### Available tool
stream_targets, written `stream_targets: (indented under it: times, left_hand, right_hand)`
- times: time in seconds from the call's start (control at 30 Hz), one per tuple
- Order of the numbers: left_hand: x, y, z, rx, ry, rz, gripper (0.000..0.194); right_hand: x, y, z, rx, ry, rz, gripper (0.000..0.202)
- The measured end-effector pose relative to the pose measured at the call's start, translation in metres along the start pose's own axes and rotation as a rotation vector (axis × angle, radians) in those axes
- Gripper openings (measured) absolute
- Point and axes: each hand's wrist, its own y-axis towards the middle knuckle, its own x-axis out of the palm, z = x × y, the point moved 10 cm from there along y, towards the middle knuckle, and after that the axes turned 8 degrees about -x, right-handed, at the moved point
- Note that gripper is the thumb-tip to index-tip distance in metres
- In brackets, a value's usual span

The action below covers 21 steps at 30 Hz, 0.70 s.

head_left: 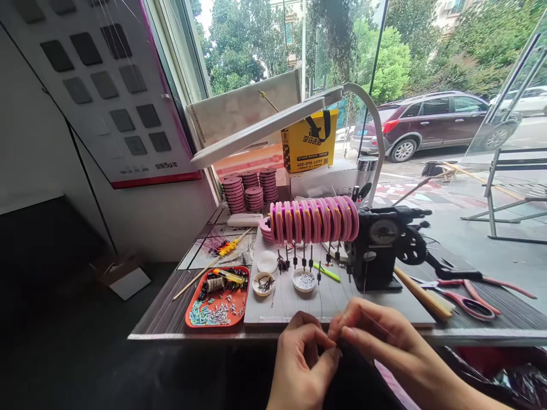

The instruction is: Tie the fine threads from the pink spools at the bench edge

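Hands (301,359) (387,339) pinched narrow, close together; cannot tell what's held, too fine.

A thin strand (337,343), barely visible, is pinched between fingers (328,360).

Spools on winder (314,220): pink rims, magenta btwn, yel. marks. Winder (372,270): blk. Stacked spools (234,196): dusty pink. Worktop (164,304): dk grey-brown, streaky wood-grain patt., paler front edge. Board (267,312): lt grey. Tray (242,291): orange-red; small parts inside blk, silver, pale teal. Marker (328,273): neon yel-grn. Scissors (453,297) + pliers (473,289): red-pink handles. Bag (308,149): bright yel., blk print, blk chequers at L edge. Lamp (265,130): wht.
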Motion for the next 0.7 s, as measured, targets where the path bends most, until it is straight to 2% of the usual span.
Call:
stream_targets:
  times: [0.17, 0.23, 0.3, 0.37, 0.43, 0.5, 0.57, 0.63, 0.67, 0.7]
  left_hand:
    - [-0.005, -0.005, -0.007, 0.083, -0.019, 0.099, 0.014]
    - [-0.004, -0.008, -0.007, 0.117, 0.050, 0.126, 0.014]
    - [-0.003, -0.014, 0.004, 0.224, 0.202, 0.178, 0.013]
    - [0.000, -0.026, 0.028, 0.467, 0.438, 0.270, 0.015]
    - [0.012, -0.045, 0.053, 0.796, 0.686, 0.348, 0.019]
    - [0.026, -0.062, 0.066, 1.075, 0.865, 0.364, 0.019]
    - [0.035, -0.070, 0.071, 1.227, 0.946, 0.319, 0.018]
    - [0.037, -0.068, 0.074, 1.237, 0.937, 0.220, 0.021]
    - [0.034, -0.060, 0.075, 1.152, 0.881, 0.151, 0.022]
    - [0.029, -0.047, 0.074, 0.999, 0.792, 0.082, 0.022]
  right_hand:
    - [-0.001, 0.005, 0.005, 0.025, 0.069, 0.034, 0.037]
    - [-0.002, 0.005, 0.009, 0.033, 0.110, 0.048, 0.036]
    - [-0.002, 0.006, 0.011, 0.044, 0.147, 0.054, 0.036]
    - [-0.001, 0.007, 0.013, 0.065, 0.158, 0.055, 0.038]
    - [0.001, 0.010, 0.014, 0.091, 0.155, 0.041, 0.041]
    - [0.003, 0.015, 0.016, 0.112, 0.150, 0.020, 0.044]
    - [0.006, 0.018, 0.016, 0.117, 0.135, -0.017, 0.045]
    - [0.008, 0.018, 0.013, 0.102, 0.085, -0.064, 0.042]
    - [0.008, 0.017, 0.010, 0.080, 0.033, -0.086, 0.038]
    - [0.008, 0.015, 0.004, 0.036, -0.052, -0.100, 0.032]
